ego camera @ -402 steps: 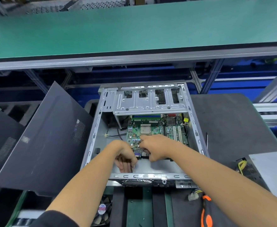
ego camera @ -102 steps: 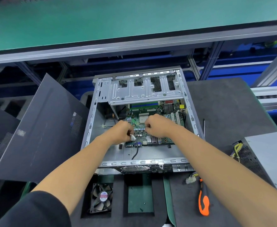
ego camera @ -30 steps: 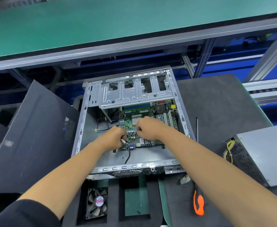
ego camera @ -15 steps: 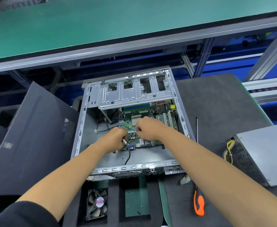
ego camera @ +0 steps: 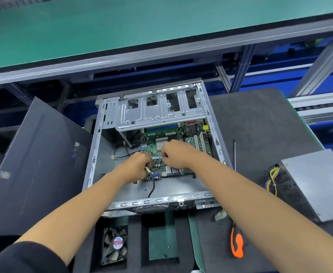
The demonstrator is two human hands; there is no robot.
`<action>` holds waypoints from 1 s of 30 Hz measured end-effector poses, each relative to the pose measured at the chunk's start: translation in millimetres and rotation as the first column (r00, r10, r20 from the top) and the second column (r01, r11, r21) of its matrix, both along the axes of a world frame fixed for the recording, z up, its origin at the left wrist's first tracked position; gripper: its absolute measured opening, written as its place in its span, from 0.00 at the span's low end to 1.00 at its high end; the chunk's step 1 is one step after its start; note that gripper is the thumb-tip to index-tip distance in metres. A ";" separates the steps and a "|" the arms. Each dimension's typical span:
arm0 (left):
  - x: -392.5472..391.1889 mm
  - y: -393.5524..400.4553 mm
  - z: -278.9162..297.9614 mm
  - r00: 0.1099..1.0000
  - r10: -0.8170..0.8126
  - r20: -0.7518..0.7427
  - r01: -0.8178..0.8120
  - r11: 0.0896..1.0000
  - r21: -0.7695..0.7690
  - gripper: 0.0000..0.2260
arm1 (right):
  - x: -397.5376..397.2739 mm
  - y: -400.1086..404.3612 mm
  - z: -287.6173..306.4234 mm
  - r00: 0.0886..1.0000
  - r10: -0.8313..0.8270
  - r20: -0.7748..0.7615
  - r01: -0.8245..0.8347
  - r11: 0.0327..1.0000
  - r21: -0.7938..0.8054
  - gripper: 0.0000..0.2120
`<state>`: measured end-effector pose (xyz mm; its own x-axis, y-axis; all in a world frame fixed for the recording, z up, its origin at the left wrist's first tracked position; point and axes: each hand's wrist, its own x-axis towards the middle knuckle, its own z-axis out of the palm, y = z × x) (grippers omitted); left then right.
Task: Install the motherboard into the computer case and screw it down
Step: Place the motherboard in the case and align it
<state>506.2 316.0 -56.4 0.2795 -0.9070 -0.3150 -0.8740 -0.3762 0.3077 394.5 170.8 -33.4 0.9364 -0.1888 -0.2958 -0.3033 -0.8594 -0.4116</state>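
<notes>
Hidden: both hands cover the board's middle; fingertips unseen.
Motherboard (ego camera: 183, 134): green, lying inside the open computer case (ego camera: 94, 146).
Left hand (ego camera: 137, 164): grip curled around a black cable (ego camera: 151, 186).
Right hand (ego camera: 174, 154): grip curled; contents unclear.

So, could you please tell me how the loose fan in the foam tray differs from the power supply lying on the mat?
The cooling fan is black, square and open, its blades and round label showing; the power supply is a closed grey metal box with a perforated side. The fan sits recessed in a foam cutout in front of the computer case; the power supply rests on the mat to the right of it. Yellow wires show at the power supply, none at the fan. Both lie outside the case.
</notes>
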 end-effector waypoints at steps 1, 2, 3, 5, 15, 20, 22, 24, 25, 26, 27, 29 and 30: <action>-0.1 -0.1 0.1 1.000 0.001 0.001 -0.001 1.000 0.004 0.08 | 0.1 0.0 -0.2 1.000 0.003 -0.001 -0.003 1.000 -0.003 0.09; -0.6 -0.1 0.4 1.000 -0.001 0.001 0.001 1.000 0.008 0.08 | 0.0 0.4 -0.2 1.000 0.008 0.000 -0.008 1.000 -0.007 0.08; -1.1 -0.4 0.7 1.000 -0.006 -0.001 0.006 1.000 0.009 0.07 | 0.1 0.8 -0.1 1.000 0.013 0.000 -0.013 1.000 -0.012 0.08; -2.8 -0.9 0.6 1.000 -0.014 -0.014 0.014 1.000 0.005 0.06 | 0.6 1.5 0.2 1.000 0.020 -0.001 -0.020 1.000 -0.018 0.08; 2.9 1.7 -4.0 0.996 0.044 -0.074 -0.044 0.999 0.000 0.06 | -2.1 1.6 0.7 0.999 0.030 0.014 -0.030 0.999 -0.015 0.15; 0.1 -0.6 -3.8 1.000 -0.007 -0.017 0.008 0.999 0.051 0.08 | -1.2 2.5 2.8 0.999 0.028 -0.019 -0.029 0.999 -0.020 0.12; -0.6 -1.5 -2.6 1.000 -0.014 -0.012 0.015 0.998 0.065 0.10 | -1.3 2.9 3.3 0.999 0.027 -0.024 -0.027 0.999 -0.018 0.12; -1.5 -1.4 -2.2 1.000 -0.013 -0.010 0.014 0.997 0.075 0.10 | -1.3 3.8 3.9 0.999 0.023 -0.030 -0.024 1.000 -0.014 0.11; -1.4 -1.8 -2.4 1.000 -0.007 -0.009 0.008 0.997 0.080 0.09 | -1.1 4.1 4.2 0.999 0.021 -0.032 -0.021 1.000 -0.015 0.11; -1.6 -2.5 -2.6 1.000 0.005 -0.010 -0.004 0.996 0.084 0.09 | -0.9 4.1 4.6 0.999 0.017 -0.035 -0.017 1.000 -0.018 0.10; -2.3 -3.1 -2.5 1.000 0.019 -0.018 -0.017 0.996 0.086 0.09 | -0.8 4.0 4.9 0.999 0.013 -0.039 -0.014 1.000 -0.020 0.09; -2.5 -2.8 -1.6 0.999 0.023 -0.037 -0.020 0.996 0.087 0.09 | -0.6 3.7 4.4 0.999 0.004 -0.043 -0.005 1.000 -0.016 0.09; -2.0 -1.4 -1.5 0.999 0.018 -0.042 -0.015 0.997 0.079 0.08 | -0.7 3.7 4.3 0.999 0.005 -0.045 -0.005 1.000 -0.015 0.10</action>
<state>504.2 314.5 -57.9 0.2789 -0.8742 -0.3974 -0.8543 -0.4149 0.3132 393.9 174.5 -29.1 0.9230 -0.1890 -0.3351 -0.3171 -0.8670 -0.3845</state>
